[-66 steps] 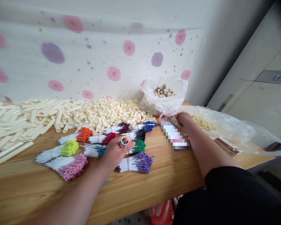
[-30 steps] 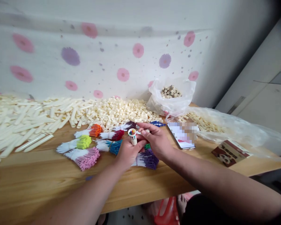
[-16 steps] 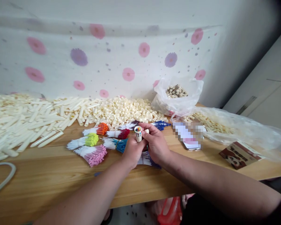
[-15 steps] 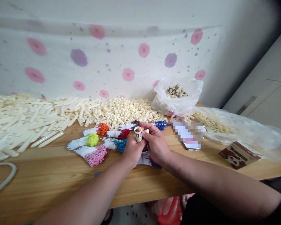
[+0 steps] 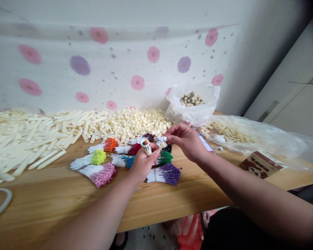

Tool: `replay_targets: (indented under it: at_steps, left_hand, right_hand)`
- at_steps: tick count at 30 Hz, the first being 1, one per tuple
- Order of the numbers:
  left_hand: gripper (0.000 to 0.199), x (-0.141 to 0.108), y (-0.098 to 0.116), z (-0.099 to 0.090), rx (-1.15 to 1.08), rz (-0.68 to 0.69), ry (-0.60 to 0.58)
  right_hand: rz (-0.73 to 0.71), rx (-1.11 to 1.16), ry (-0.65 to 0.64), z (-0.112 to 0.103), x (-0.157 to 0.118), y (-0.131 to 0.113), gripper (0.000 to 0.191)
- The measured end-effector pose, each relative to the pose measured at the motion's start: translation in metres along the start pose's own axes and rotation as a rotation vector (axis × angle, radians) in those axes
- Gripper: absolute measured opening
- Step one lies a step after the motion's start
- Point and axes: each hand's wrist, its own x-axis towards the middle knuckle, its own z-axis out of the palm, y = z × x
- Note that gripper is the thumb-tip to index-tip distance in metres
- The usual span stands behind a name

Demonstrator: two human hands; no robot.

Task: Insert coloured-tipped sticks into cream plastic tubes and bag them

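Note:
My left hand [image 5: 143,163] is closed round a multicolour pen barrel [image 5: 146,147], held upright, with coloured tips showing in its open top. A small cream pen part [image 5: 163,145] also sticks out of that hand, beside the thumb. My right hand [image 5: 184,140] is apart from it, thumb and fingers pinched at the white ends of a refill bundle [image 5: 160,140]; what they grip, if anything, is too small to make out. Round the hands lie bundled refills: purple [image 5: 169,174], green [image 5: 165,157], blue [image 5: 129,161], red [image 5: 134,149], pink [image 5: 104,174], yellow [image 5: 98,157] and orange [image 5: 110,144].
Long cream pen tubes [image 5: 36,139] and short slotted cream parts [image 5: 133,123] are heaped along the back. A white plastic bag [image 5: 193,116] of parts stands behind my right hand. To the right lie a phone [image 5: 206,144], an earbud [image 5: 219,148], a clear bag [image 5: 253,130] and a box [image 5: 262,164].
My hands were together at the pen barrel; my right hand has moved away, up and right, to the refills. The barrel and cream part stay in my left hand. The view has shifted slightly.

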Motion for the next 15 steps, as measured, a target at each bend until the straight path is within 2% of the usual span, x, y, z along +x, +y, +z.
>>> replay_targets:
  at_steps: [4,10,15]
  left_hand:
    - [0.019,0.001,-0.002,-0.001,-0.044,-0.005,0.032]
    - [0.018,0.002,-0.006,-0.005,0.058,0.008,0.021]
    - [0.016,0.001,0.0,-0.006,0.158,0.015,-0.051]
  right_hand:
    - [-0.099,-0.276,-0.121,-0.016,-0.009,-0.002,0.009]
    - [-0.287,-0.512,-0.126,-0.019,-0.02,-0.005,0.004]
    - [-0.253,-0.524,-0.106,-0.021,-0.02,-0.004,0.004]
